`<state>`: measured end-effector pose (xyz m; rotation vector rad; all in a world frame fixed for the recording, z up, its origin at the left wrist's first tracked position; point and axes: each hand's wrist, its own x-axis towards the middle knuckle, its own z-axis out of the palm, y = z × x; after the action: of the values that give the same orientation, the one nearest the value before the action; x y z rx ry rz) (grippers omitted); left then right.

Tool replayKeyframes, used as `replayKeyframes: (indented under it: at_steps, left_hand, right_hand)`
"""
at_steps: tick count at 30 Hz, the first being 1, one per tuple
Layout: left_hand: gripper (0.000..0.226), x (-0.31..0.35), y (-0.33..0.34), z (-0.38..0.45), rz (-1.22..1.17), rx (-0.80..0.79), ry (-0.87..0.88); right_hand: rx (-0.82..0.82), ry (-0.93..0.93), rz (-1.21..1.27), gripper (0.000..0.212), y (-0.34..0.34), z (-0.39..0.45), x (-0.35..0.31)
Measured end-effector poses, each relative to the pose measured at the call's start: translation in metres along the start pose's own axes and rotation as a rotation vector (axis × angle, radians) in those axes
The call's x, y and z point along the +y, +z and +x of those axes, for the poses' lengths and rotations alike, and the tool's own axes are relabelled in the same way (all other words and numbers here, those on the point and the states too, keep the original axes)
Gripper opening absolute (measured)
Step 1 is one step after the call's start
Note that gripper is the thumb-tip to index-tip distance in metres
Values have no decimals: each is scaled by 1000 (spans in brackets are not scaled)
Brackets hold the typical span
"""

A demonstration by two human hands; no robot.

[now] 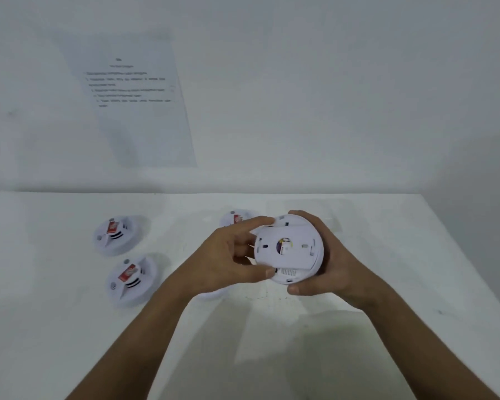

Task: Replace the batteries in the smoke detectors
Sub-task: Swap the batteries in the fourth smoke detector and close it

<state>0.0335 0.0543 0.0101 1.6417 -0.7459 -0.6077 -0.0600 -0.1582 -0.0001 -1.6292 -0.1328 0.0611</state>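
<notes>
I hold a round white smoke detector [295, 255] above the table, its back plate facing me, with a small round hole in the middle showing coloured wires. My left hand [228, 258] pinches the back plate's left edge between thumb and fingers. My right hand [326, 255] cups the detector's body from the right and behind. Two more white detectors lie face up at the left, one farther [116, 235] and one nearer [132, 280], each with a red label. A third detector [236, 217] peeks out behind my left fingers.
The white table [70, 327] runs up to a white wall. A printed sheet of paper [133, 99] hangs on the wall at upper left. A white round piece [212, 294] shows partly under my left wrist. The table's right edge slants down at far right.
</notes>
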Motion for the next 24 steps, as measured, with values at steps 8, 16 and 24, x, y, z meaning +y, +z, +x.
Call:
replayKeyframes:
  at_steps: [8,16,24]
  left_hand:
    - [61,11,25,2,184,68,-55]
    - [53,15,49,-4,447,151,-2]
    - [62,8,47,-5,746,62,22]
  right_hand:
    - [-29,-5,-176,106,-16,-14,8]
    - [82,-83,-234,96,-13,-23,26]
    - [-59,-46,-311,94,-16,-23,29]
